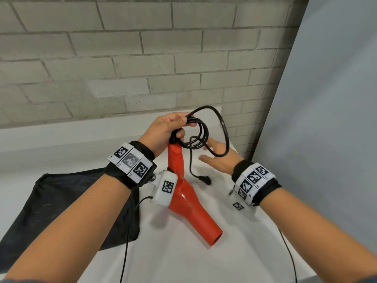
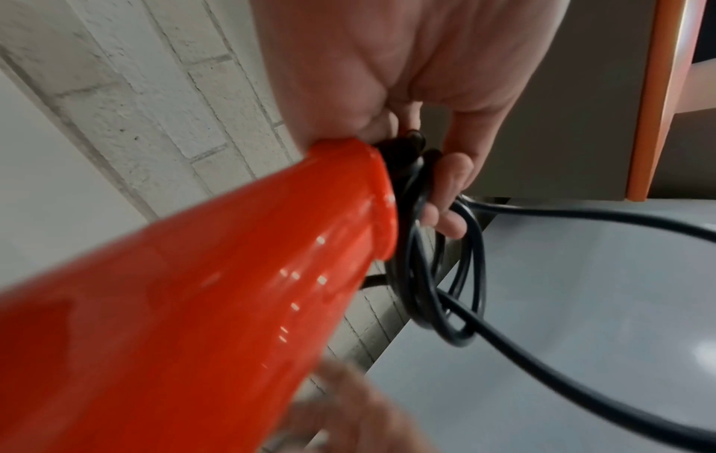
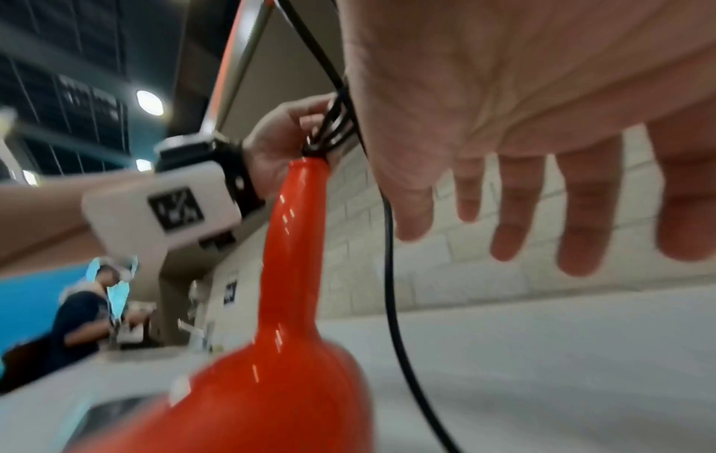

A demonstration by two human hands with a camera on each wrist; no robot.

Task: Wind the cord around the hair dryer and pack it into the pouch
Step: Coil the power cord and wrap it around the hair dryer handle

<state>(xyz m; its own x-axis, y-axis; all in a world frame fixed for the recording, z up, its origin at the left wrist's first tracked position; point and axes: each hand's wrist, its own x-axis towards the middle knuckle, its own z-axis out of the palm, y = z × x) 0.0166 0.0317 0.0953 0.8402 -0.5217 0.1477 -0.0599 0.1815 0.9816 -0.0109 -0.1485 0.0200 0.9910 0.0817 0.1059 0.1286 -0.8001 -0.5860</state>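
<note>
Gripping the handle end of the red hair dryer point(image 1: 184, 193) at frame centre, the left hand point(image 1: 166, 131) pins the cord point(image 1: 201, 131) coils so they cannot unwind. The right hand point(image 1: 219, 158), fingers spread and empty, sits inside the loose loop. Lower left, the black pouch point(image 1: 67, 207) waits flat on the counter point(image 1: 183, 258).

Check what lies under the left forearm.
The black pouch lies flat on the white table there. The forearm covers its middle, so its opening cannot be seen.

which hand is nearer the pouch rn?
Left. The left hand grips the cord coils at the hair dryer handle, above the pouch's far right corner; the right hand hovers open farther right, beyond the dryer.
</note>
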